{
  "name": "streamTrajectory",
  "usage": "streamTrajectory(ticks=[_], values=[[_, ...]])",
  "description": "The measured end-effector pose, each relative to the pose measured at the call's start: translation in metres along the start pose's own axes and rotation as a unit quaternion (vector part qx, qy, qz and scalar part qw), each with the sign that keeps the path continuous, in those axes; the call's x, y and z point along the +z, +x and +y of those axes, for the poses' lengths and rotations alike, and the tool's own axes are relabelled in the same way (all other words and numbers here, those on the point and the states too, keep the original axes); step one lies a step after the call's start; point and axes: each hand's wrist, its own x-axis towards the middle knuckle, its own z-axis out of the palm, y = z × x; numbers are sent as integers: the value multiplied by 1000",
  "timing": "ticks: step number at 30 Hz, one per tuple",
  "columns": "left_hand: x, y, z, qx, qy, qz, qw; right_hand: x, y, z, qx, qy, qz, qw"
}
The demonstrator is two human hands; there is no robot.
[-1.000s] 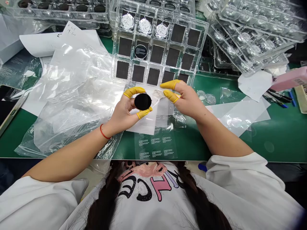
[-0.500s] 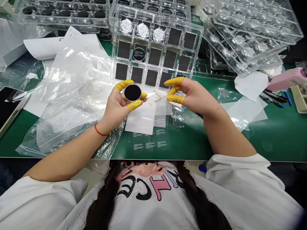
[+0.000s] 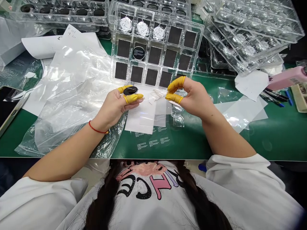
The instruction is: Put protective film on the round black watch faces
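Note:
My left hand [image 3: 112, 103] wears yellow finger cots and is closed around a round watch body [image 3: 130, 90]. Its black face is tilted, so it shows as a narrow oval. To the right, my right hand [image 3: 189, 94], also in yellow finger cots, has thumb and fingertips pinched together; a faint clear edge shows by the tips, but I cannot make out what they hold. Behind both hands lies a clear plastic tray [image 3: 151, 65] with dark square pads. Silver-backed watch bodies [image 3: 143, 28] sit in its top row, and a black-faced one [image 3: 138, 53] in its middle row.
White paper slips [image 3: 140, 119] and a clear printed sheet [image 3: 153, 142] lie on the green table below my hands. A crumpled plastic bag [image 3: 72, 105] spreads at left beside a phone [image 3: 9, 108]. Stacked trays [image 3: 254, 28] and a pink bottle [image 3: 287, 79] stand at right.
My left hand has tipped the watch body, so its face now looks flatter, and the hand has shifted slightly down and left. My right thumb and fingers have drawn closer together.

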Motion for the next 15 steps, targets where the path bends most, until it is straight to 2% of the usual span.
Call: streamTrajectory(ticks=[6,11,15], values=[[1,0,1,19,28,6,999,0,-1,6,29,15,-15,999],[5,2,-11,65,57,17,996,-11,-2,-4,16,73,15,997],[8,-1,-22,93,91,-34,991,-4,0,-19,27,145,13,989]])
